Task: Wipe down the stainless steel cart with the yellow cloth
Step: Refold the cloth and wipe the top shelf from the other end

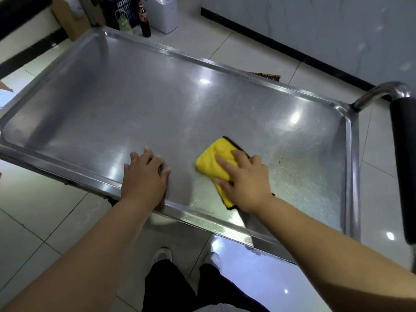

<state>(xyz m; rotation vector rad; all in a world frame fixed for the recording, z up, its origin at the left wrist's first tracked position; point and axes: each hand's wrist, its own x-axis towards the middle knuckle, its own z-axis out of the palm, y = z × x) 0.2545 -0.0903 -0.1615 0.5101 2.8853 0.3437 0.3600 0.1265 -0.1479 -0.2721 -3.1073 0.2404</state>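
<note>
The stainless steel cart (157, 104) fills the view, its flat top tray ringed by a raised rim. A folded yellow cloth (212, 162) with a dark edge lies on the tray near the front rim, right of centre. My right hand (245, 181) presses flat on the cloth, fingers spread over it. My left hand (145, 176) rests palm down on the bare tray beside the front rim, holding nothing. Brown specks and wet streaks mark the metal just right of the cloth.
The cart's push handle (403, 158) with a black grip stands at the right end. Beyond the far left corner, on the tiled floor, are a dark bottle (144, 19), a green bottle, a blue basket, a white bin and a cardboard box. My feet are below the front rim.
</note>
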